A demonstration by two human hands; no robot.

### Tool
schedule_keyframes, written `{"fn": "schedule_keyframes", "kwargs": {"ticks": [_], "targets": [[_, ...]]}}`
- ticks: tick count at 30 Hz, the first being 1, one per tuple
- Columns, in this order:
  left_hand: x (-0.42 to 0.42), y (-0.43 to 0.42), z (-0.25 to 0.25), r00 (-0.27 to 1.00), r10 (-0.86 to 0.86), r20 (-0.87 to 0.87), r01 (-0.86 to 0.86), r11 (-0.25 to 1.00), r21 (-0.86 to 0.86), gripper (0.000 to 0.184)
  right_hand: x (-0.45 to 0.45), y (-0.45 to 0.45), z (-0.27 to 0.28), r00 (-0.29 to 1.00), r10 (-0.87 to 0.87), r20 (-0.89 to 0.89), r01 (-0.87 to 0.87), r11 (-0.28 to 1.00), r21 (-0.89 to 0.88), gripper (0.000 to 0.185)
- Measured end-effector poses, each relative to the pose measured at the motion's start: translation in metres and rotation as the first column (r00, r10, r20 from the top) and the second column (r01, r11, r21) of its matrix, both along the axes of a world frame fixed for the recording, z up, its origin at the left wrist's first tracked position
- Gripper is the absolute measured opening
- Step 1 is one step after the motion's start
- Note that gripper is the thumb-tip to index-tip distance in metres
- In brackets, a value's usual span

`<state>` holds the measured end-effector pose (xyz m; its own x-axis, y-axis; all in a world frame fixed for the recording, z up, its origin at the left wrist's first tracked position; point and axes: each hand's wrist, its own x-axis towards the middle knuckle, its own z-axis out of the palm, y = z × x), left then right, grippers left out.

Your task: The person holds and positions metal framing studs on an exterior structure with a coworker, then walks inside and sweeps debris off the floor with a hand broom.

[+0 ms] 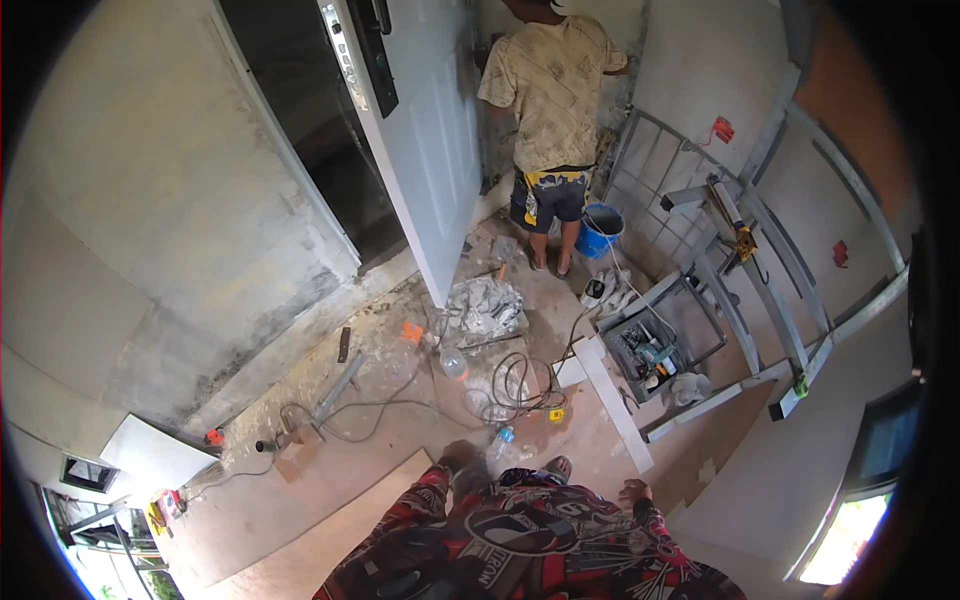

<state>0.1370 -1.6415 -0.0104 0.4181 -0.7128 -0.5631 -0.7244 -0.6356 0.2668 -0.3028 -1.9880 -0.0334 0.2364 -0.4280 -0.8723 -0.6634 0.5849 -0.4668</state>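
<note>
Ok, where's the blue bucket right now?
Head view, upper right of centre: the blue bucket is on the floor beside the standing co-worker's legs.

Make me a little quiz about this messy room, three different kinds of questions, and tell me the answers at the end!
1. Which is nearer to the co-worker: the blue bucket or the clear plastic bottle?
2. What colour is the open door?
A) green
B) white
C) red
3. True or false: the co-worker is facing the camera.

Key: 1. The blue bucket. 2. B. 3. False; the co-worker's back is to the camera.
</note>
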Motion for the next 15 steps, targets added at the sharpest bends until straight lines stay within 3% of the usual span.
{"fn": "schedule_keyframes", "kwargs": {"ticks": [3,5,7,9,12,13,15], "targets": [[0.002,0.002,0.004,1.000,-0.016,-0.023,0.017,0.998,0.059,0.023,0.005,0.002,0.005,0.996,0.086,0.027,-0.085,0.995,-0.048,0.034],[0.005,0.022,-0.022,0.999,0.029,-0.021,-0.027,0.997,0.076,0.023,0.003,0.003,-0.012,0.992,0.110,0.065,-0.106,0.993,-0.054,0.039],[0.005,0.046,-0.045,0.999,0.044,0.006,-0.045,0.995,0.094,0.024,-0.014,0.005,-0.040,0.898,0.432,0.086,-0.390,0.870,-0.303,0.037],[0.004,0.068,-0.056,0.998,0.031,0.056,-0.038,0.992,0.117,0.028,-0.002,0.010,-0.019,0.986,0.097,0.132,-0.086,0.993,-0.083,0.037],[0.001,0.085,-0.060,0.956,0.293,-0.033,-0.285,0.946,0.153,0.035,-0.007,0.011,-0.022,0.990,0.101,0.102,-0.096,0.994,-0.053,0.026],[-0.001,0.083,-0.050,0.792,0.585,-0.176,-0.547,0.807,0.222,0.039,-0.003,0.015,-0.011,0.991,0.110,0.074,-0.103,0.990,-0.092,0.027],[-0.004,0.082,-0.050,0.834,0.538,-0.123,-0.526,0.842,0.120,0.039,0.010,0.025,0.020,0.992,0.127,0.015,-0.123,0.978,-0.171,0.030]]}}
